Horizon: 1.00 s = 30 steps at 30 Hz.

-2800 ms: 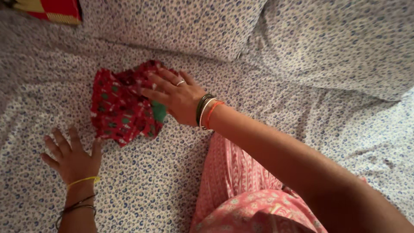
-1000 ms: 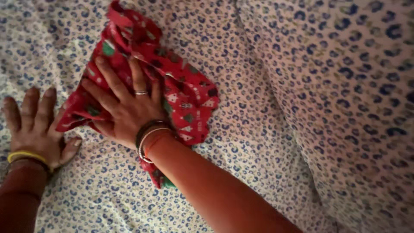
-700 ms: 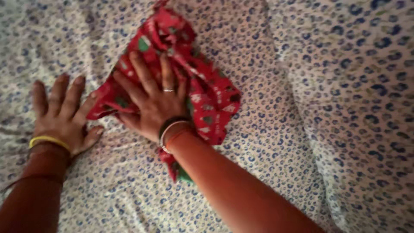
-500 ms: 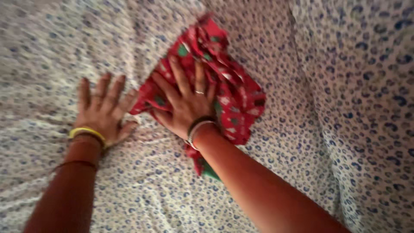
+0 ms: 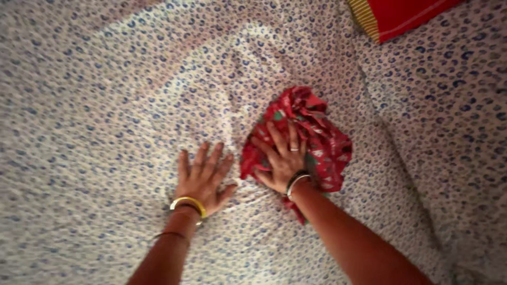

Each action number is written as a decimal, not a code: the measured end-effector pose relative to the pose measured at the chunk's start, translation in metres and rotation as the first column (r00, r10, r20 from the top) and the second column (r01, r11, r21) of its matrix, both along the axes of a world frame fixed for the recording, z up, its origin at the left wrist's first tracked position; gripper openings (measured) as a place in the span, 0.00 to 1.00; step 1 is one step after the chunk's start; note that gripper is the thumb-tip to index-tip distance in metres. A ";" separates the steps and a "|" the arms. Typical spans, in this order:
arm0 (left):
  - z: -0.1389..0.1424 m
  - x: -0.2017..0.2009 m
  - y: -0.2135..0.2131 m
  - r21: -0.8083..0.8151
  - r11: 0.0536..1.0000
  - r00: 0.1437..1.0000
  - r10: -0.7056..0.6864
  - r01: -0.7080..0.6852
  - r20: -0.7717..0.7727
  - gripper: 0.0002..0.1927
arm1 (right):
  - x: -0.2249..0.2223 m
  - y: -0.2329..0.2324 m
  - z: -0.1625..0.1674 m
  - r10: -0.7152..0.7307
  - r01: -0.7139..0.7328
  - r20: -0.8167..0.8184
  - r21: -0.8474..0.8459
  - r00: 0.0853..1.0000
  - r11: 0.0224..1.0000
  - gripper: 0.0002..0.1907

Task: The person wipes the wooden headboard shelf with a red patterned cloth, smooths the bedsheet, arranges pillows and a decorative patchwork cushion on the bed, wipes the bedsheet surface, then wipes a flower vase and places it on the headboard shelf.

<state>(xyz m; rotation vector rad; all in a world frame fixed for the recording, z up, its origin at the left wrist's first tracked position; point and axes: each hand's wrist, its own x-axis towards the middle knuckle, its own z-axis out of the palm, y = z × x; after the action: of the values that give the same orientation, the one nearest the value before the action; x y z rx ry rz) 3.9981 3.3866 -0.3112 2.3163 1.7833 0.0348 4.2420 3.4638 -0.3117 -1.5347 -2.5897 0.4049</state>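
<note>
A crumpled red patterned cloth [image 5: 317, 132] with green patches lies on a white bedsheet [image 5: 105, 105] printed with small blue flowers. My right hand [image 5: 282, 158] lies flat on the cloth with fingers spread, pressing it down; it wears a ring and bangles at the wrist. My left hand [image 5: 203, 179] rests palm down on the bare sheet just left of the cloth, fingers apart, with a yellow bangle on the wrist. Neither hand grips anything.
A red cushion or folded fabric with a yellow striped edge [image 5: 401, 16] sits at the top right. A pillow in the same flowered print [image 5: 454, 116] lies along the right side.
The view has swung, so the cloth and both hands now sit further right and lower. My right hand stays flat on the cloth; my left hand stays flat on the sheet beside it.
</note>
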 end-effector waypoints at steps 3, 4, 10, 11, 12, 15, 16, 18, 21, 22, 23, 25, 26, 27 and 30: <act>0.003 0.000 -0.002 0.052 0.999 0.996 -0.019 0.015 0.085 0.40 | 0.003 -0.001 -0.006 0.028 -0.027 -0.008 0.087 1.000 0.996 0.46; 0.003 0.000 -0.004 0.068 0.998 0.996 -0.012 0.006 0.090 0.39 | 0.004 -0.002 -0.008 0.050 -0.045 -0.028 0.141 0.998 0.989 0.46; -0.002 0.001 -0.014 0.031 1.000 0.997 -0.005 0.003 0.081 0.40 | 0.013 -0.010 -0.019 0.012 -0.012 -0.001 0.028 1.000 1.000 0.48; -0.003 0.001 -0.014 0.039 0.999 0.997 -0.003 0.000 0.080 0.40 | 0.012 -0.012 -0.019 0.024 -0.024 -0.021 0.037 0.999 0.999 0.48; -0.003 0.001 -0.014 0.044 0.999 0.997 -0.003 0.000 0.076 0.41 | 0.012 -0.012 -0.018 0.035 -0.033 -0.044 0.044 0.998 0.998 0.49; -0.004 0.000 -0.014 0.101 0.995 0.997 -0.006 -0.002 0.082 0.39 | 0.007 -0.013 -0.015 0.023 -0.022 -0.062 0.011 0.998 1.000 0.48; -0.003 -0.001 -0.013 0.073 0.997 0.997 -0.002 -0.003 0.071 0.40 | 0.005 -0.014 -0.014 0.019 -0.020 -0.060 -0.006 0.998 1.000 0.48; 0.000 -0.001 -0.012 0.026 1.000 0.999 0.010 -0.011 0.046 0.41 | 0.002 -0.013 -0.012 0.028 -0.029 -0.080 -0.005 0.996 1.000 0.48; 0.012 0.001 -0.010 0.032 0.999 1.000 0.028 -0.028 0.003 0.39 | 0.000 -0.011 -0.012 0.052 -0.051 -0.138 0.008 0.989 0.999 0.47; 0.018 0.003 -0.008 0.017 0.999 0.999 0.039 -0.038 -0.026 0.40 | 0.000 -0.010 -0.012 0.058 -0.056 -0.160 0.017 0.985 0.998 0.46; 0.023 0.005 -0.004 0.010 0.999 0.997 0.049 -0.049 -0.054 0.41 | -0.001 -0.009 -0.012 0.067 -0.058 -0.184 0.051 0.981 0.997 0.45; 0.035 0.017 -0.002 -0.105 0.986 0.981 0.109 -0.127 -0.163 0.43 | -0.004 -0.008 -0.009 0.095 -0.067 -0.243 0.123 0.965 0.990 0.43; 0.041 0.026 0.001 -0.199 0.960 0.959 0.146 -0.197 -0.241 0.45 | -0.006 -0.007 -0.006 0.093 -0.082 -0.207 0.063 0.974 0.995 0.43; 0.046 0.033 0.006 -0.284 0.919 0.931 0.176 -0.272 -0.321 0.46 | -0.008 -0.006 -0.002 0.090 -0.091 -0.171 0.004 0.981 0.996 0.42; 0.050 0.072 0.029 -0.286 0.733 0.784 0.604 -0.618 -0.145 0.51 | -0.002 0.006 0.016 0.127 -0.141 -0.111 -0.132 0.986 0.981 0.38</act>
<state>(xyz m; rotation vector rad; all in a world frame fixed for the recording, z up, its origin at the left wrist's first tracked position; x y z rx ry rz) 4.0700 3.4152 -0.2614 1.4350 2.2973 -0.1880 4.2396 3.4697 -0.2960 -1.3419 -2.6430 0.6727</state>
